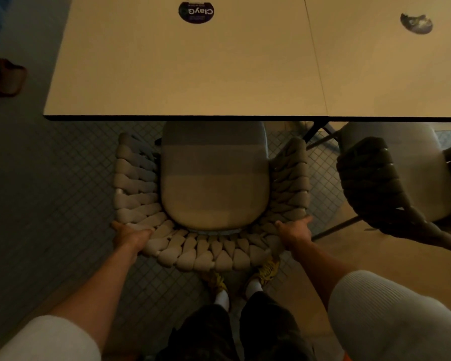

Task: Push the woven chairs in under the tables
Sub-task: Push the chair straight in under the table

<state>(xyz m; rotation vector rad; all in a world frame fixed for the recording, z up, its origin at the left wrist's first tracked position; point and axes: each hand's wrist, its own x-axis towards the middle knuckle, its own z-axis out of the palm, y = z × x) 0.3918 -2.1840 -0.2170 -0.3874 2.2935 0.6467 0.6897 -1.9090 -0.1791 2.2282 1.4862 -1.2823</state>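
A beige woven chair (193, 251) with a grey seat cushion (214, 178) stands in front of me, its seat front tucked under the edge of a cream table (182, 74). My left hand (130, 237) grips the left rear corner of the woven backrest. My right hand (296, 234) grips the right rear corner. A darker woven chair (370, 178) stands to the right, partly under the neighbouring table (391, 74), turned at an angle.
A round dark sticker (196, 11) lies on the left table and another (415, 23) on the right one. My feet in yellow shoes (267, 272) stand just behind the chair. Tiled floor runs to the left; a brownish object (8, 76) sits at far left.
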